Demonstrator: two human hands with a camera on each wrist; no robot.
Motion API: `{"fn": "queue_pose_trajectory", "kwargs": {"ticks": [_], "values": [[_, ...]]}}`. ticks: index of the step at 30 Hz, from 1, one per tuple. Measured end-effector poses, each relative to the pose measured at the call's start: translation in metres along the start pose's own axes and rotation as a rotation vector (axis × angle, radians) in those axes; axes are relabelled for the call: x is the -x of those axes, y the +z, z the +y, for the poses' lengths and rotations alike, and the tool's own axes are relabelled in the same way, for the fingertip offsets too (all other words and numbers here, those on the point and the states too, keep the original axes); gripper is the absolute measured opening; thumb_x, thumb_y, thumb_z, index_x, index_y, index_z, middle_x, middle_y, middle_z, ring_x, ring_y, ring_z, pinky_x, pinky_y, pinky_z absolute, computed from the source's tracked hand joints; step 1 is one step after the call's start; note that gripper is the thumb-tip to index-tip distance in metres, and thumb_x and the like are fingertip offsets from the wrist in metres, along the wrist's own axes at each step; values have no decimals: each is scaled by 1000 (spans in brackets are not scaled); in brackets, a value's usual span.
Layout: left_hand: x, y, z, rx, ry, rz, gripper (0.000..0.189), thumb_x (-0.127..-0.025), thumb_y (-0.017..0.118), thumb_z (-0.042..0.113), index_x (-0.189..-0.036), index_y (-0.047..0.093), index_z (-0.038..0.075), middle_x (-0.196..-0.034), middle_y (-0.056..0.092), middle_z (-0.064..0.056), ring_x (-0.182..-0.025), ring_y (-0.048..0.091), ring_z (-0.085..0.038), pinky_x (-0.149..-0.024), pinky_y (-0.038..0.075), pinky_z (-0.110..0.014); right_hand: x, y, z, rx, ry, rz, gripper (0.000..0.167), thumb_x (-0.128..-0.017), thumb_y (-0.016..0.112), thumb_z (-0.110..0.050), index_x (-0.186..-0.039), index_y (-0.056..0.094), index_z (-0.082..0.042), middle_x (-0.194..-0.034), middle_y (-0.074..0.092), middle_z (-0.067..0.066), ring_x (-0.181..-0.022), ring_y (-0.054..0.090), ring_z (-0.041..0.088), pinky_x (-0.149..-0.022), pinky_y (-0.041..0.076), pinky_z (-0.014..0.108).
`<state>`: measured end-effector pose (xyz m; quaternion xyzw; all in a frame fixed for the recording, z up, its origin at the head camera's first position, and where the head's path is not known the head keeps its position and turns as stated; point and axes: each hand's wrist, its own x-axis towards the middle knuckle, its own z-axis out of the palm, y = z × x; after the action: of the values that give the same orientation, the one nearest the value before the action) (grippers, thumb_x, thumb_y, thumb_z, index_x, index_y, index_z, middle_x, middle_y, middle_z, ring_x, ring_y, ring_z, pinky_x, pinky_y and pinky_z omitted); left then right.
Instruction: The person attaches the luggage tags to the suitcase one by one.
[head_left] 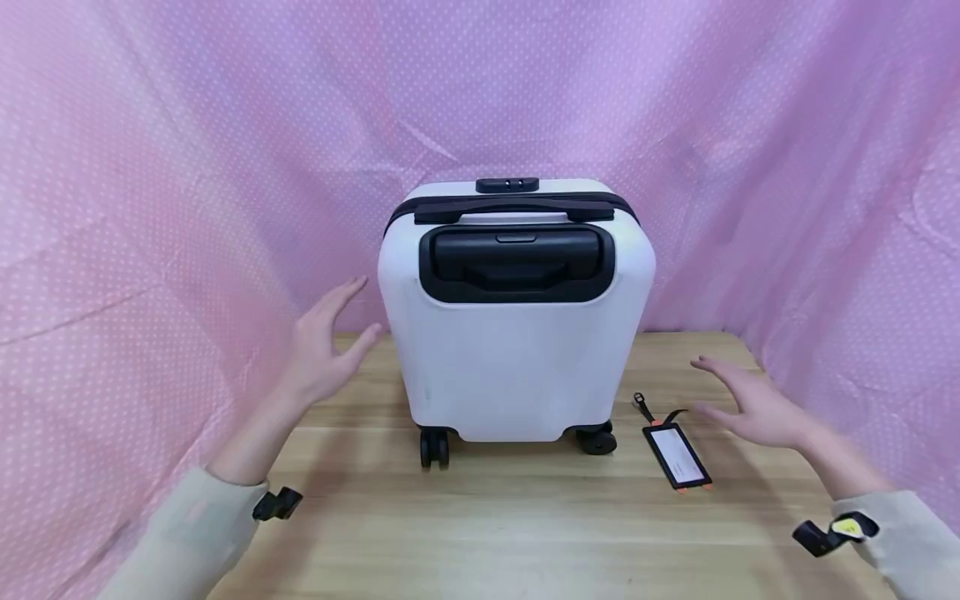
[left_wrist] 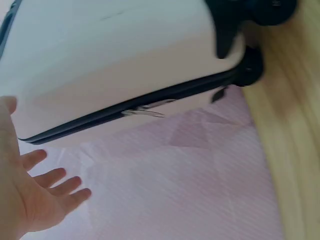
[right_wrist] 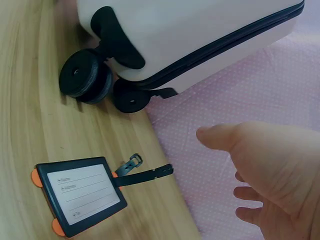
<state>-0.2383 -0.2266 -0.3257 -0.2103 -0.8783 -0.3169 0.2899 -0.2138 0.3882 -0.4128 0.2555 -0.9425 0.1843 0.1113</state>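
A white suitcase (head_left: 517, 367) stands upright on its black wheels in the middle of the head view. Its telescopic handle (head_left: 517, 254) is pushed down in a black recess, below a black carry handle (head_left: 513, 206). To its left my left hand (head_left: 322, 346) hovers with spread fingers, holding nothing. My right hand (head_left: 761, 408) is held out on the other side, also bare, near a luggage tag (head_left: 677, 454). The tag has a black frame, orange corners, a white name card and an unfastened buckle strap (right_wrist: 145, 176). In the left wrist view, metal zipper pulls (left_wrist: 144, 113) show on the suitcase's side.
The suitcase and tag are on a light wooden table (head_left: 480, 525). Pink dotted cloth (head_left: 225, 167) hangs behind and at both sides, close to the table's back edge. A black combination lock (head_left: 507, 185) sits on top of the suitcase.
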Motion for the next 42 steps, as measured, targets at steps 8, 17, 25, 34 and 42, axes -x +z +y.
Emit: {"fn": "queue_pose_trajectory", "kwargs": {"ticks": [8, 17, 25, 34, 42], "values": [[-30, -4, 23, 99, 98, 158, 61, -97, 67, 22, -155, 54, 8, -157, 58, -14, -146, 55, -35, -116, 49, -60, 1, 13, 2, -3, 6, -44, 65, -93, 80, -14, -147, 52, 8, -146, 59, 32, -128, 60, 52, -114, 49, 42], [-54, 0, 41, 128, 200, 201, 61, -97, 68, 26, -154, 57, 9, -156, 60, -14, -148, 55, -31, -123, 44, -54, 2, 36, 6, -6, -69, -12, 59, -89, 83, -10, -139, 60, 9, -135, 69, 26, -117, 69, 47, -95, 56, 62], [-65, 7, 53, 158, 224, 198, 58, -95, 67, 30, -150, 62, 12, -156, 60, -13, -149, 54, -31, -124, 42, -55, 3, 52, 10, -40, -104, -9, 49, -88, 83, -7, -132, 66, 7, -129, 73, 22, -113, 71, 44, -89, 63, 54], [-67, 12, 57, 181, 242, 200, 57, -95, 67, 29, -149, 63, 10, -155, 61, -13, -145, 56, -33, -118, 46, -56, 3, 63, 12, -46, -93, -30, 39, -89, 83, -7, -125, 71, 3, -124, 76, 18, -111, 72, 41, -86, 65, 49], [-66, 14, 56, 182, 239, 203, 56, -95, 67, 29, -147, 64, 10, -154, 62, -12, -145, 56, -31, -118, 47, -55, 5, 82, 24, -99, -102, 16, 28, -85, 82, 1, -113, 76, 0, -111, 79, 12, -102, 75, 29, -80, 67, 42]]}}
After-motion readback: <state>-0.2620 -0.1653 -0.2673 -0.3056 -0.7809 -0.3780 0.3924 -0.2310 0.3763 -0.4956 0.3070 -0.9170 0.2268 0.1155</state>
